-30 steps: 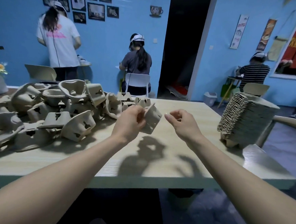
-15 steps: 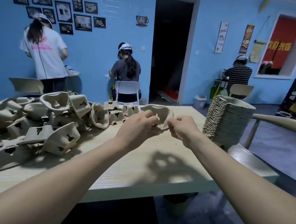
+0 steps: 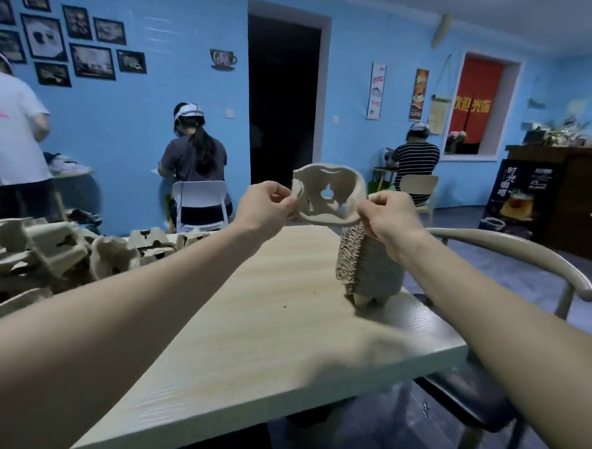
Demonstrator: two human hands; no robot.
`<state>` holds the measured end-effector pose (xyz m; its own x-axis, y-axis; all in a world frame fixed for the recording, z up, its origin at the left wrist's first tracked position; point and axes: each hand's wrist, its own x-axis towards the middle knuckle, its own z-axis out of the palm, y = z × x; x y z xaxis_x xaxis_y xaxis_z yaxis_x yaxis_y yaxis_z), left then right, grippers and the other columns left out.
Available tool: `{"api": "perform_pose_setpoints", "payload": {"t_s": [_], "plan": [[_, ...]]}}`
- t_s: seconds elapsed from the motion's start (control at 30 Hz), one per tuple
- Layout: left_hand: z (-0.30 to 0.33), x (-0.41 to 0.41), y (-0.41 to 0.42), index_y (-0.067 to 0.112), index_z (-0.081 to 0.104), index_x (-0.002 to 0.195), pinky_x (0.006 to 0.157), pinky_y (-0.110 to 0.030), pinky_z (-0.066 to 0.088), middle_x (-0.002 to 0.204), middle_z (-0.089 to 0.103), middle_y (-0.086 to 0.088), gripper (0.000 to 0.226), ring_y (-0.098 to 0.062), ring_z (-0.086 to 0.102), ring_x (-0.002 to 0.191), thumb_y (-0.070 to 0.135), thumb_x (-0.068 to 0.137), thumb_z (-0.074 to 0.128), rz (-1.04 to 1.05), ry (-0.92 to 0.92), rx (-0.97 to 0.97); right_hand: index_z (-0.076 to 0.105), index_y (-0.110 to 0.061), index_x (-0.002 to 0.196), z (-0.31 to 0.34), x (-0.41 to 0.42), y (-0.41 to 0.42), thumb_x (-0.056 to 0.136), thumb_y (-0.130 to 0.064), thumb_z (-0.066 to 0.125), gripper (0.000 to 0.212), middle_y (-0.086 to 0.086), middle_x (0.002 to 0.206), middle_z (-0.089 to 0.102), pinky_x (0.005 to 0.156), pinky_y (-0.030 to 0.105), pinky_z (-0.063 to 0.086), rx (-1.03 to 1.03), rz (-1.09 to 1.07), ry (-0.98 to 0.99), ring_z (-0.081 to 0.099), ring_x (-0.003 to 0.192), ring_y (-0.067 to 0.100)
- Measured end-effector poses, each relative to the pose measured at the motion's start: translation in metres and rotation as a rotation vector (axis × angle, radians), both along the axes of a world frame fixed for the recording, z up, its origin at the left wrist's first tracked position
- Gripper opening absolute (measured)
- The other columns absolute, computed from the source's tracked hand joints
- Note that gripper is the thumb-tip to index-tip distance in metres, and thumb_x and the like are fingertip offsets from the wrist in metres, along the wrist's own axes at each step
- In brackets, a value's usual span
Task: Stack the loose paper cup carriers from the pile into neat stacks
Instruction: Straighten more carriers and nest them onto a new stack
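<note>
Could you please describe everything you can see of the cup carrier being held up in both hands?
The cup carrier is a pale beige tray of what looks like moulded paper pulp, with a rounded rim and cut-out openings in its cup wells. It is tilted so that its hollow side faces the camera. It is held in the air above the table, with the left hand pinching its left edge and the right hand its right edge.

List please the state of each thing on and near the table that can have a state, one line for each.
Left hand: pinches the left edge of the carrier.
Right hand: pinches its right edge.
Paper cup carrier: held up in the air, above the table.
Stack of carriers: neat, standing on the table's right side.
Pile of loose carriers: jumbled, on the left.
Table: bare in the middle.
</note>
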<state>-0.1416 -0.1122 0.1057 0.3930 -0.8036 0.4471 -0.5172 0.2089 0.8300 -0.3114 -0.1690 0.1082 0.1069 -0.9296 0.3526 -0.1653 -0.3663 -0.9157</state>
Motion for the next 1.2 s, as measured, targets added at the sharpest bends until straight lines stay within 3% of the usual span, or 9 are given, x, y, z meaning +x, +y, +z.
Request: {"api": "perform_pose_setpoints", "payload": {"t_s": [0.17, 0.33, 0.43, 0.63, 0.8, 0.93, 1.0, 1.1, 1.2], "plan": [[0.018, -0.038, -0.031, 0.014, 0.063, 0.074, 0.083, -0.042, 0.057, 0.074, 0.067, -0.008, 0.014, -0.019, 0.062, 0.071, 0.013, 0.087, 0.064, -0.109, 0.150, -0.034, 0.060, -0.010, 0.095, 0.009, -0.034, -0.034, 0.084, -0.022, 0.067, 0.017, 0.009, 0.085, 0.064, 0.073, 0.040, 0.052, -0.021, -0.184, -0.092, 0.055, 0.060, 0.016], [0.020, -0.066, -0.059, 0.003, 0.070, 0.083, 0.077, -0.044, 0.059, 0.083, 0.073, -0.016, 0.009, -0.027, 0.072, 0.081, 0.012, 0.082, 0.071, -0.131, 0.278, 0.005, 0.064, -0.010, 0.075, 0.009, -0.056, -0.054, 0.084, -0.015, 0.067, 0.011, 0.010, 0.083, 0.066, 0.078, 0.043, 0.056, -0.003, -0.315, -0.085, 0.063, 0.081, 0.028], [0.019, -0.076, -0.068, 0.005, 0.072, 0.083, 0.078, -0.037, 0.059, 0.079, 0.073, -0.012, 0.009, -0.020, 0.072, 0.073, 0.014, 0.081, 0.073, -0.115, 0.253, 0.012, 0.063, 0.011, 0.090, 0.005, -0.063, -0.061, 0.086, -0.008, 0.063, 0.019, 0.010, 0.069, 0.057, 0.051, 0.027, 0.047, 0.013, -0.330, -0.091, 0.056, 0.064, 0.022], [0.013, -0.087, -0.081, 0.004, 0.068, 0.085, 0.076, -0.033, 0.059, 0.078, 0.069, -0.009, 0.009, -0.016, 0.067, 0.063, 0.010, 0.080, 0.074, -0.080, 0.252, 0.021, 0.069, 0.000, 0.084, -0.003, -0.069, -0.068, 0.090, -0.010, 0.057, 0.016, 0.009, 0.078, 0.060, 0.048, 0.025, 0.034, 0.003, -0.380, 0.010, 0.050, 0.070, 0.021], [0.003, -0.090, -0.089, 0.008, 0.063, 0.081, 0.075, -0.034, 0.059, 0.087, 0.066, -0.009, 0.010, -0.022, 0.069, 0.074, 0.007, 0.080, 0.073, -0.065, 0.208, 0.044, 0.069, 0.004, 0.095, -0.009, -0.070, -0.069, 0.092, -0.012, 0.053, 0.023, 0.020, 0.082, 0.060, 0.052, 0.028, 0.034, -0.006, -0.383, 0.083, 0.046, 0.070, 0.022], [-0.001, -0.088, -0.093, 0.013, 0.064, 0.081, 0.076, -0.032, 0.057, 0.092, 0.069, -0.009, 0.007, -0.023, 0.068, 0.078, 0.012, 0.080, 0.071, -0.001, 0.124, 0.083, 0.068, -0.002, 0.093, -0.016, -0.069, -0.067, 0.095, -0.015, 0.048, 0.024, 0.014, 0.086, 0.060, 0.053, 0.027, 0.036, -0.010, -0.331, 0.183, 0.047, 0.070, 0.020], [-0.005, -0.087, -0.095, 0.015, 0.064, 0.080, 0.078, -0.033, 0.054, 0.096, 0.069, -0.011, 0.007, -0.024, 0.067, 0.086, 0.012, 0.081, 0.069, 0.016, 0.105, 0.105, 0.067, -0.003, 0.095, -0.021, -0.068, -0.066, 0.097, -0.017, 0.047, 0.025, 0.013, 0.088, 0.060, 0.061, 0.029, 0.039, -0.033, -0.319, 0.223, 0.049, 0.076, 0.022], [-0.009, -0.085, -0.095, 0.015, 0.064, 0.088, 0.084, -0.036, 0.054, 0.101, 0.067, -0.009, 0.003, -0.024, 0.064, 0.094, 0.014, 0.085, 0.065, 0.028, 0.078, 0.133, 0.064, -0.002, 0.106, -0.024, -0.067, -0.064, 0.098, -0.018, 0.045, 0.026, 0.013, 0.100, 0.061, 0.071, 0.034, 0.043, -0.026, -0.298, 0.243, 0.052, 0.085, 0.024], [-0.011, -0.085, -0.092, 0.015, 0.063, 0.101, 0.082, -0.034, 0.053, 0.105, 0.064, -0.006, 0.012, -0.021, 0.061, 0.089, 0.017, 0.089, 0.060, 0.015, 0.032, 0.129, 0.063, -0.005, 0.101, -0.026, -0.067, -0.063, 0.098, -0.020, 0.044, 0.025, 0.014, 0.098, 0.060, 0.075, 0.037, 0.045, -0.033, -0.283, 0.317, 0.054, 0.091, 0.028]]}}
